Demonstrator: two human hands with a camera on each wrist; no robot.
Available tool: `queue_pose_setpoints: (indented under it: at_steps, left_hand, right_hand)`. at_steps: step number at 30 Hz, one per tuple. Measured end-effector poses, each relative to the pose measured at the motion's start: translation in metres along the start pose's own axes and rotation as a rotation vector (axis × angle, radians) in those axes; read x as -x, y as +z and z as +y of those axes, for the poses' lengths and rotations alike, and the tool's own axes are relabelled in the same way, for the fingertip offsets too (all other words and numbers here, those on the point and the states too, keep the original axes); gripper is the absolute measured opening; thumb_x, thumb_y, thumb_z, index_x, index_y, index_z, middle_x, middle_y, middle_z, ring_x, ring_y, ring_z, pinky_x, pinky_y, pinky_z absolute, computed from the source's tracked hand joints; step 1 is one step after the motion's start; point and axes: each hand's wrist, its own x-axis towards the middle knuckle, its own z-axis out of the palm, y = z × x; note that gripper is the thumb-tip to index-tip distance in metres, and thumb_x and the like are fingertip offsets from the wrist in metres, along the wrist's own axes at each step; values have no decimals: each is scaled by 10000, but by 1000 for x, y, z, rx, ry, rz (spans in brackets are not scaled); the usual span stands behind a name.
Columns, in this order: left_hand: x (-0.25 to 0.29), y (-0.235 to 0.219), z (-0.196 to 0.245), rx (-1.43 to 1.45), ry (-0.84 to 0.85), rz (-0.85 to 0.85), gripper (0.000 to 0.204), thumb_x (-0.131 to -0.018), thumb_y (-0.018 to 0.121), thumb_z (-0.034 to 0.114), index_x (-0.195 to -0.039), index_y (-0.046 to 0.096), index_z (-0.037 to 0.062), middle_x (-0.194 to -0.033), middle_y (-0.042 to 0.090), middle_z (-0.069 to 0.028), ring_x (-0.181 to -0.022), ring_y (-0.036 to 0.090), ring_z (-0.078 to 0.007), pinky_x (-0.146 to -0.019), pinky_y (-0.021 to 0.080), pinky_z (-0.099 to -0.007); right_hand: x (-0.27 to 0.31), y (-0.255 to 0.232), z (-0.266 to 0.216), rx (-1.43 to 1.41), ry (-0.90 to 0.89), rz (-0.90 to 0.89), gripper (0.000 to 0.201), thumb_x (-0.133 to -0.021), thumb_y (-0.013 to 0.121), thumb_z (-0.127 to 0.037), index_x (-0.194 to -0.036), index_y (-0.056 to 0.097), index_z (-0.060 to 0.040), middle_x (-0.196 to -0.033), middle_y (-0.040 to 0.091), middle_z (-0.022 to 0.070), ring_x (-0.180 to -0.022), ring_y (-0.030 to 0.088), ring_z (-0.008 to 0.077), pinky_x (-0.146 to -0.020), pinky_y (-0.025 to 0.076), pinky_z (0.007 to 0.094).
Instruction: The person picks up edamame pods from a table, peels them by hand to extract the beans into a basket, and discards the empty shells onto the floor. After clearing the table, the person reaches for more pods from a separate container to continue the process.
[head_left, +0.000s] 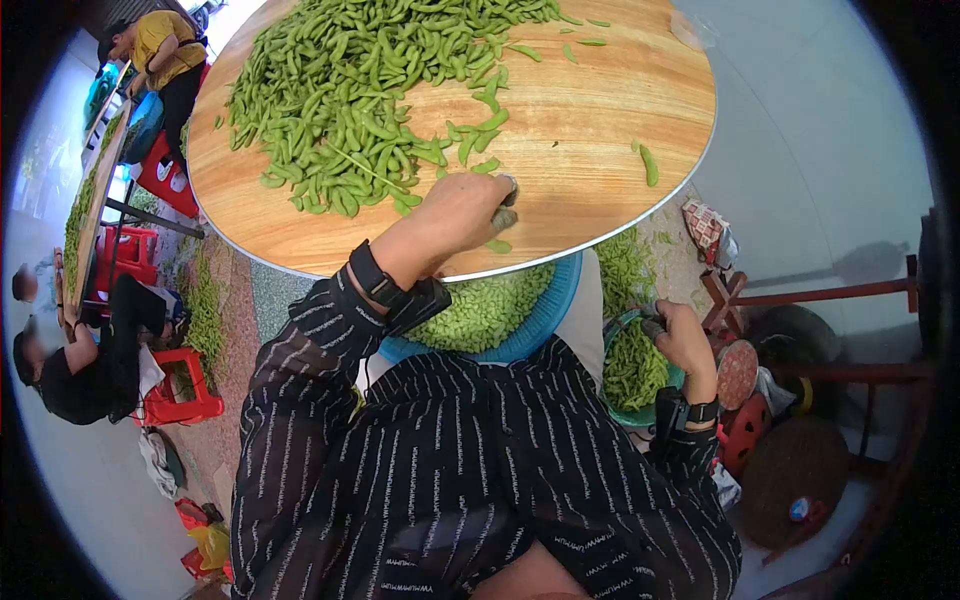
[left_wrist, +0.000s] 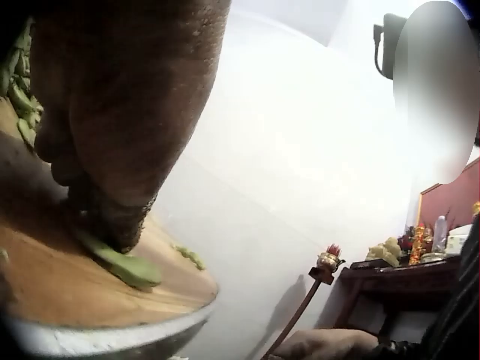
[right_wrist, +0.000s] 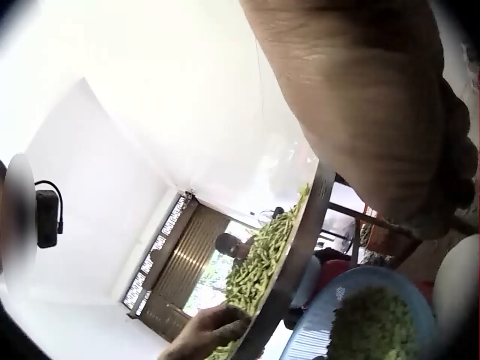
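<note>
Over the near part of a round wooden table (head_left: pixel 590 130), my left hand (head_left: pixel 460 215) is bent with its fingertips down. Its fingertips wear dark covers or are stained. A green soybean pod (left_wrist: pixel 135 268) lies at those fingertips, by the rim; whether they grip it I cannot tell. A big heap of pods (head_left: pixel 340 110) spreads beyond the hand. To the right and lower, my right hand (head_left: pixel 685 340) hangs over a green basket (head_left: pixel 630 415) of pods or husks, its fingers loosely bent, nothing visible between them. Right fingertips are dark too.
Below the table edge, a blue basin (head_left: pixel 565 300) of shelled beans stands at my lap. More green husks (head_left: pixel 625 265) lie on the floor. Wooden furniture (head_left: pixel 830 290) stands at right. Two people sit at another table (head_left: pixel 95 210) at left, with red stools (head_left: pixel 185 390) nearby.
</note>
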Motion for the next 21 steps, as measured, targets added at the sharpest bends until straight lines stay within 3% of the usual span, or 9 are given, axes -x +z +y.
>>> queue_pose_setpoints:
  at_steps: [1,3,6,7,9,13,15,19,21]
  left_hand:
    - [-2,1,-4,-2,2,-2,184,-713,568,196,-746,523,20,-655,546,-169,-645,534,-348,-558,412,-419]
    - [0,1,-11,-100,9,23,143,-708,555,162,-751,526,28,-635,539,-169,-626,529,-353,-540,405,-417]
    - [27,-30,4,167,-83,90,128,-693,558,94,-787,515,19,-680,525,-184,-644,511,-361,-559,397,-394]
    - [39,-37,8,167,-83,84,128,-693,558,94,-787,515,19,-680,525,-184,-644,511,-361,-559,397,-394]
    - [64,-42,13,260,-18,-76,158,-681,584,97,-814,531,31,-653,514,-161,-611,505,-338,-536,394,-363]
    - [71,-35,26,185,6,-60,168,-685,593,170,-789,535,52,-620,531,-124,-600,526,-318,-509,394,-385]
    - [56,-33,40,124,-50,0,218,-687,604,207,-812,526,46,-617,527,-123,-599,527,-315,-505,398,-380]
    - [39,10,26,-51,10,67,253,-708,595,203,-892,517,48,-689,543,-159,-634,530,-341,-530,411,-389]
    - [40,10,23,-36,-51,18,215,-729,575,179,-878,514,36,-710,537,-183,-622,517,-361,-533,408,-401]
  right_hand:
    - [-2,0,-6,-3,1,1,223,-545,502,31,-767,484,42,-708,490,271,-704,479,432,-615,397,410]
    - [-6,2,-14,-104,-158,38,111,-638,542,11,-725,491,57,-585,416,218,-518,390,273,-525,363,340]
    - [-13,5,-13,-123,-141,-25,104,-646,549,-1,-718,494,50,-589,419,216,-509,391,258,-522,364,346]
    - [-16,7,-11,-128,-138,-27,104,-646,549,-1,-718,494,50,-589,419,216,-509,391,258,-522,364,346]
    - [-21,12,-3,45,-43,-60,176,-550,504,17,-724,509,42,-690,496,261,-695,486,420,-596,395,411]
    - [-25,14,2,86,-9,-56,186,-555,506,4,-738,527,32,-715,504,261,-712,477,428,-607,396,419]
    - [-25,15,-6,12,-101,24,84,-691,535,-23,-732,510,46,-561,445,180,-523,437,188,-521,372,326]
    - [-25,9,-47,-384,-159,54,98,-676,534,-12,-764,546,29,-583,488,156,-568,511,172,-524,388,304]
    - [-26,6,-70,-593,-241,53,118,-748,568,-80,-822,578,10,-574,484,57,-593,428,58,-514,365,234]
